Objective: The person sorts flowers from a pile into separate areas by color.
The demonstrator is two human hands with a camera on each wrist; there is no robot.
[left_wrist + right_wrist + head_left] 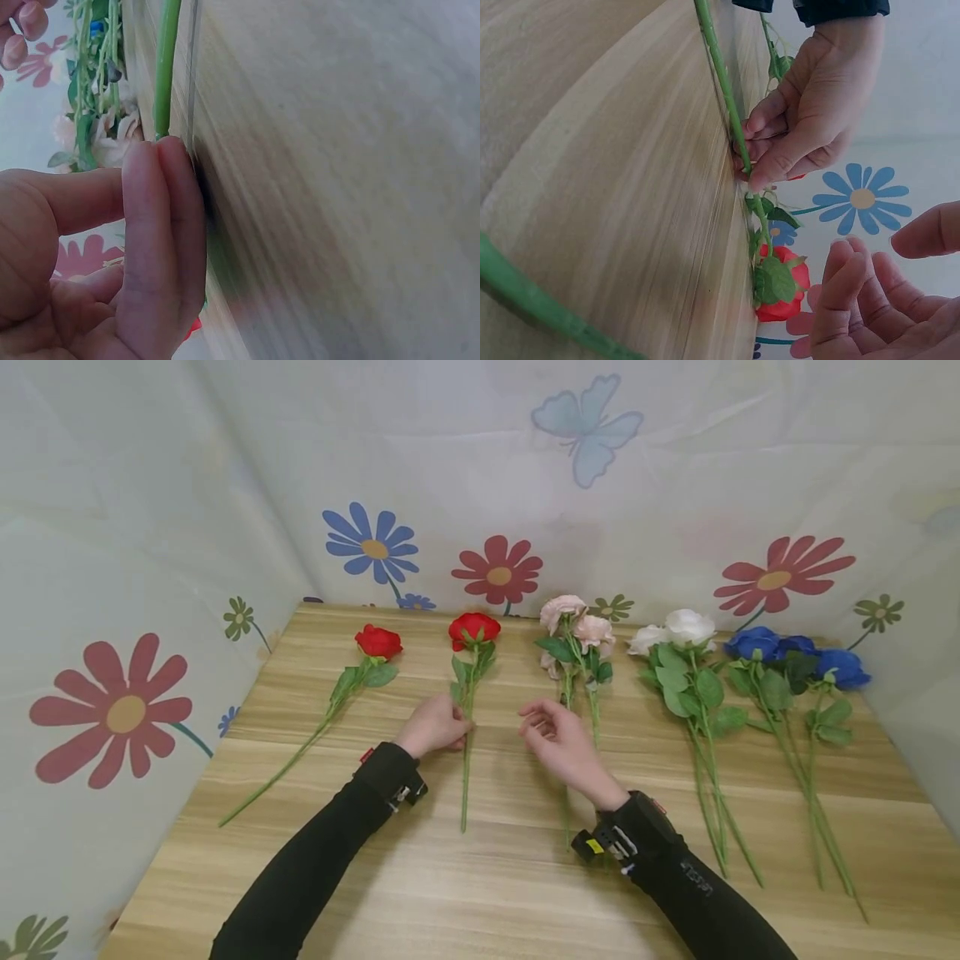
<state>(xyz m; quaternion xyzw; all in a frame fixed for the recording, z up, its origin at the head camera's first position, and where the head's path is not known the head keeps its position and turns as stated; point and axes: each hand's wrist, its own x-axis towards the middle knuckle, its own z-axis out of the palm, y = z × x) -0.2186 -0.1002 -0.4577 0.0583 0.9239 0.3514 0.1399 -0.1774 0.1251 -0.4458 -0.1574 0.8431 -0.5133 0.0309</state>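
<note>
My left hand (433, 727) pinches the green stem of a red rose (475, 628) between thumb and fingers, low over the wooden table. In the left wrist view the stem of that rose (166, 67) runs up from the fingertips. The right wrist view shows the left hand (810, 112) on the stem, with the bloom lying beyond it. My right hand (562, 745) hovers over the stems of the pink roses (594, 633), its fingers loosely bent and nothing between them. Left of my left hand, a second red rose (379, 642) lies slanted on the table.
White roses (688, 627) and blue roses (842, 668) lie in bunches on the right side of the wooden table (420, 885), blooms toward the back. A flower-printed cloth (660, 527) hangs behind the table and along its sides.
</note>
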